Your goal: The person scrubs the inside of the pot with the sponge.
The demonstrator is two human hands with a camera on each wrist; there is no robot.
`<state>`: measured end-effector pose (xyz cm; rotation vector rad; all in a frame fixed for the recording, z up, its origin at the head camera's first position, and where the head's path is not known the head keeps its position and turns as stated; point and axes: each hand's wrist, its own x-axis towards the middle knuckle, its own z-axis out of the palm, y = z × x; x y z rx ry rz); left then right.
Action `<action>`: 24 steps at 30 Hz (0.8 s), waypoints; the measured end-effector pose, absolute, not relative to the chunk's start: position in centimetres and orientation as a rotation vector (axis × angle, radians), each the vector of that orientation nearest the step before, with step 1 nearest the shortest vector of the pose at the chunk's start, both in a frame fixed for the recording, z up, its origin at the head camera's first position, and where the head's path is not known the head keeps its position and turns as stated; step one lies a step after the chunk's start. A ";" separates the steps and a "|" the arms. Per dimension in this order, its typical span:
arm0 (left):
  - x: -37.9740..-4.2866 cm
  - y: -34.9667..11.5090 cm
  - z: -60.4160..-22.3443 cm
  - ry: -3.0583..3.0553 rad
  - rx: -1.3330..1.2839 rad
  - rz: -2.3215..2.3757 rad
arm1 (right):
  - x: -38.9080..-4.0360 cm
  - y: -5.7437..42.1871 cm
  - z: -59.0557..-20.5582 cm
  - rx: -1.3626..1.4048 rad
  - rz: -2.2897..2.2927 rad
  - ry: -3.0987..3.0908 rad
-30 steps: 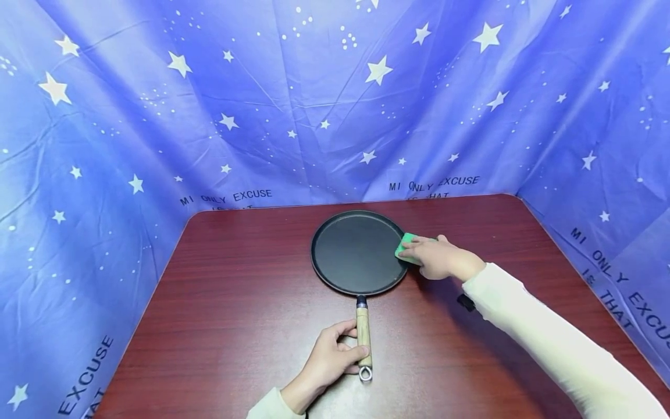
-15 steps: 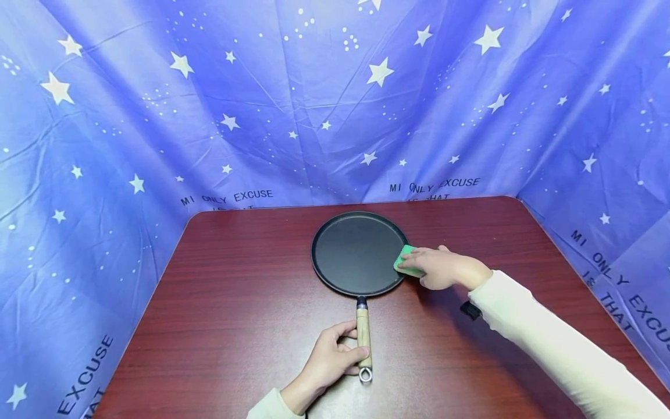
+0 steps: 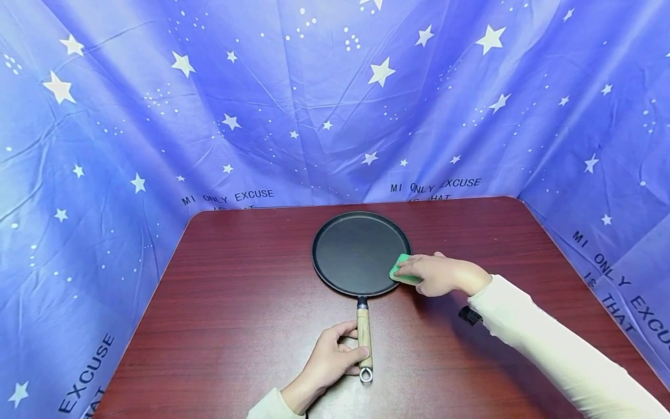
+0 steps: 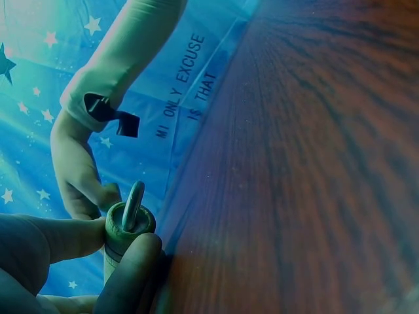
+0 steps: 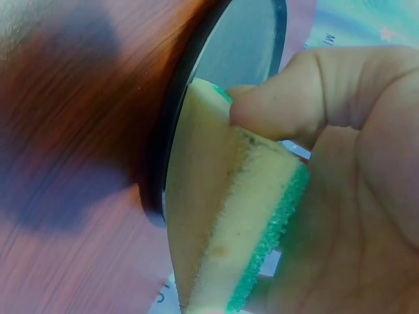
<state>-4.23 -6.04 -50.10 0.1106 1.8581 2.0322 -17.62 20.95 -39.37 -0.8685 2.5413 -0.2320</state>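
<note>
While the left grip (image 3: 331, 356) clasped the handle (image 3: 363, 326), whose long axis ran forward to the pan (image 3: 358, 253) on the surface (image 3: 235, 279), the right grip (image 3: 439, 276) pinched the sponge (image 5: 229, 196) over the pan's near-right side, the closer of the 2 to its middle.

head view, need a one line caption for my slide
The left hand grips a flat black pan by its wooden handle; the right hand holds a green sponge at the pan's edge.
</note>
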 end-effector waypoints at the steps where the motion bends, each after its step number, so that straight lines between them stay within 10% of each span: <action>1: -4.2 -6.0 -50.2 1.860 0.109 2.032 | -17.6 20.9 -39.3 -0.877 -0.241 2.533; 24: -4.4 -6.1 -50.2 1.876 0.128 2.023 | -16.9 19.6 -40.2 -0.993 -0.416 2.400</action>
